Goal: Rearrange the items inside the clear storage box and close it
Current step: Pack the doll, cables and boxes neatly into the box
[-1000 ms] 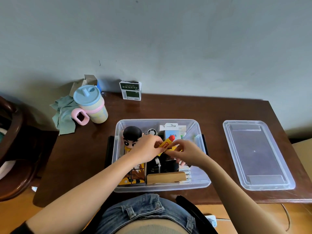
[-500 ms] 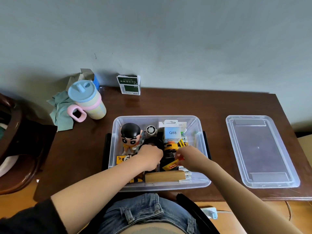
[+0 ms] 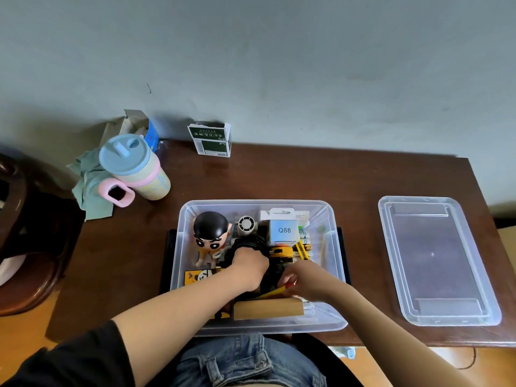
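Far out beyond the left hand, a pastel tumbler with a blue lid and a pink handle (image 3: 134, 169) stands on the dark brown wooden desk (image 3: 279, 177) against a crumpled green cloth (image 3: 89, 185), and a small green-and-white carton (image 3: 210, 141) stands at the wall. The clear plastic storage box (image 3: 332, 241) sits open in front of the person, both hands inside it. Just left of the left hand stands a cartoon boy figurine with black hair (image 3: 210, 236). The left hand (image 3: 248, 268) has its fingers curled down over a black coiled cable (image 3: 245, 244). Beyond the two hands stands a light blue carton marked Q88 (image 3: 284, 230). Just below them, a tan wooden block (image 3: 268, 308) lies along the box's near wall. The right hand (image 3: 307, 280) pinches a slim yellow tube with a red end (image 3: 275, 292) low among the items, the two hands close but apart. Well to the right of the right hand, the clear plastic lid (image 3: 435, 258) lies flat on the desk.
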`<state>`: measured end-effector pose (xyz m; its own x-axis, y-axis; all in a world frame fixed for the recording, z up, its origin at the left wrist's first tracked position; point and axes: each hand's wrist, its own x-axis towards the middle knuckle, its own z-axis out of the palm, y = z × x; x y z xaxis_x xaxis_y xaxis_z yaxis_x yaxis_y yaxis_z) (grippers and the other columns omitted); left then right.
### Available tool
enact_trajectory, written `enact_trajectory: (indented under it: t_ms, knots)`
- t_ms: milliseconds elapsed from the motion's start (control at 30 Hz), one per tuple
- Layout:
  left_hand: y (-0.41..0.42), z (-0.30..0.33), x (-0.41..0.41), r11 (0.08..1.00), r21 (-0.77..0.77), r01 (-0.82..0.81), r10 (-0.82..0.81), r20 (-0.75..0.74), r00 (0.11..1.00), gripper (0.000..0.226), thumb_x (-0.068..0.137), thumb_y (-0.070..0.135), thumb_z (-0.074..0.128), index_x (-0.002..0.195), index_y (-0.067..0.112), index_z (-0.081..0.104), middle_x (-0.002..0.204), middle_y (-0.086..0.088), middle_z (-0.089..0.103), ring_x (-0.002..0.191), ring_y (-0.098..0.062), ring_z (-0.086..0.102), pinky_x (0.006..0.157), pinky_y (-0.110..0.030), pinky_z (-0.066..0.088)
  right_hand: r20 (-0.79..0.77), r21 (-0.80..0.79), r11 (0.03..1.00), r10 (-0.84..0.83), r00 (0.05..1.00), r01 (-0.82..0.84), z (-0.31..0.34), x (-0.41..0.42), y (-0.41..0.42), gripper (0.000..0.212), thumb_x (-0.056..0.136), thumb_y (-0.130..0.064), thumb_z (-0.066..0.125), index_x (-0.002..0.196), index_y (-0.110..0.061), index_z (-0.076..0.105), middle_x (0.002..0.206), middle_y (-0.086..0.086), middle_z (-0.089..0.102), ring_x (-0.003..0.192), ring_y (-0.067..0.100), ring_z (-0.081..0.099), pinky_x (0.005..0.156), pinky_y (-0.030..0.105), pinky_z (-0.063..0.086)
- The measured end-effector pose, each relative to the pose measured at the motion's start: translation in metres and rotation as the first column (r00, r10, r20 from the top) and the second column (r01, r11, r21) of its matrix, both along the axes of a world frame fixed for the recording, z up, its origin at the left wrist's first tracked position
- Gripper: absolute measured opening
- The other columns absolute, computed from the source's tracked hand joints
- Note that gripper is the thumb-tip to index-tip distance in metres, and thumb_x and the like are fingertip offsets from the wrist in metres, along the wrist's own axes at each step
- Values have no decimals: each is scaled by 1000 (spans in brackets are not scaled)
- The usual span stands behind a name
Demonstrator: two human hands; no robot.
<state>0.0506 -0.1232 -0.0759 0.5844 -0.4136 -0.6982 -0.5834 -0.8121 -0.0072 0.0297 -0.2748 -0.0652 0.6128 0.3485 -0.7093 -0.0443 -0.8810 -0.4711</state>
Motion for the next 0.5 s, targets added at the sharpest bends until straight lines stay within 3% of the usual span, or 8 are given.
enact_trajectory:
  t_ms: [200,333,500]
  knots:
    - [1,-2,4,1000,-18,-18,17,-22,1000,19,89,-2,50,101,3,64,104,-10,65,95,-30,61,65,-31,40,-11,-72,997,-24,1000,24,-5,1,2,26,82,-13,72,107,-19,73,110,-3,70,101,13,62,89,26,48]
    - [1,-3,5,1000,-19,-11,10,-28,1000,18,89,0,52,102,3,64,96,-10,63,88,-28,60,64,-31,40,78,-151,988,-11,997,23,-4,-4,10,29,82,-6,67,106,-21,73,110,1,68,100,20,63,82,29,52]
    - [2,-7,5,999,-43,-29,28,-30,999,18,88,-1,53,101,4,65,105,-12,66,97,-31,61,70,-31,42,113,12,971,-237,965,237,-6,-8,3,19,80,-17,72,99,-17,76,103,-3,73,94,10,64,81,17,45]
